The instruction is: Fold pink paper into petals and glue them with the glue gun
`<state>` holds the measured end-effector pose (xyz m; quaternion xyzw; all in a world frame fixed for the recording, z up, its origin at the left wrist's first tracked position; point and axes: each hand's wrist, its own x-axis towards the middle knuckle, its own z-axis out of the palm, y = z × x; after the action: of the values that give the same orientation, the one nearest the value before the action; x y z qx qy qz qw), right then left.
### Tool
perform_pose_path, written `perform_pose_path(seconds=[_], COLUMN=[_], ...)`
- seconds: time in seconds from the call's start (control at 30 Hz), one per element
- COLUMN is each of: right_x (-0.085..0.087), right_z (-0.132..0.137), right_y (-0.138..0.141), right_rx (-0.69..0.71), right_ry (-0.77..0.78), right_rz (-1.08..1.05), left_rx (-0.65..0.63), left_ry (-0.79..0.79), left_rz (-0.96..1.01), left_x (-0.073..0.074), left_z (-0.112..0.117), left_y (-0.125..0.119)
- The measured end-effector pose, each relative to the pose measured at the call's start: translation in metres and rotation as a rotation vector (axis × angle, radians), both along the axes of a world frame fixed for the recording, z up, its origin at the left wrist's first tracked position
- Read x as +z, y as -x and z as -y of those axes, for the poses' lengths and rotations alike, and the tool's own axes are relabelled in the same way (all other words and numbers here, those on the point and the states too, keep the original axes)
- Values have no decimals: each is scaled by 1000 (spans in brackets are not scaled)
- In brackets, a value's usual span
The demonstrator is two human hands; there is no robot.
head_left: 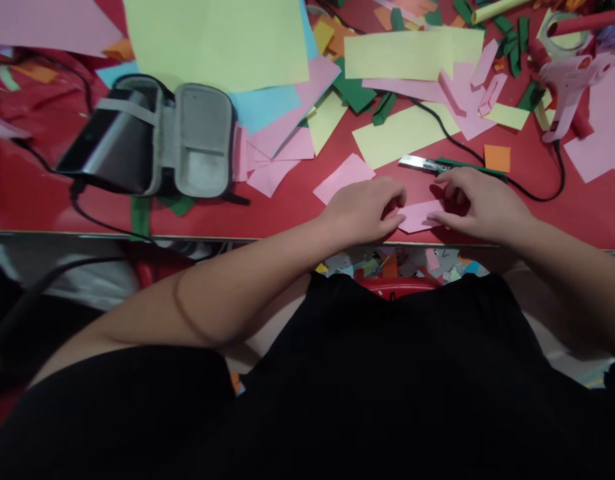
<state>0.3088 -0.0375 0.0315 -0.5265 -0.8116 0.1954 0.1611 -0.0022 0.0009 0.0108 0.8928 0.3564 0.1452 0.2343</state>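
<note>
A small pink paper piece [416, 215] lies on the red table [297, 207] near its front edge. My left hand [364, 210] rests on its left end with fingers curled down onto it. From the right side my right hand [480, 203] pinches the same piece with bent fingers. Just behind the hands lies a green utility knife [437, 163] with its blade out, untouched. Another pink paper slip [343, 177] sits just left of the knife.
An open grey case [187, 137] with a dark device [110, 143] stands at the left. Green, pink and blue sheets and scraps cover the back of the table. A pink glue gun [572, 83] with a black cord [537, 193] lies at the right.
</note>
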Motion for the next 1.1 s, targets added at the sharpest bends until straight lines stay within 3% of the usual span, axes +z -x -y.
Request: perform_pose_path(seconds=[0.13, 0.27, 0.47, 0.77, 1.1], right_x=[19, 14, -11, -35, -40], right_z=[7, 8, -5, -11, -5], right_y=[3, 10, 3, 10, 8], right_rx=[-26, -2, 119, 256, 281], right_ry=[220, 166, 41, -184, -333], right_rz=[65, 33, -57, -198, -119], left_rx=[15, 24, 68, 223, 192], left_ry=[121, 198, 132, 281, 40], left_rz=[-132, -203, -83, 60, 116], left_x=[18, 27, 16, 13, -8], left_z=[5, 7, 2, -5, -6], left_y=[-6, -10, -17, -27, -31])
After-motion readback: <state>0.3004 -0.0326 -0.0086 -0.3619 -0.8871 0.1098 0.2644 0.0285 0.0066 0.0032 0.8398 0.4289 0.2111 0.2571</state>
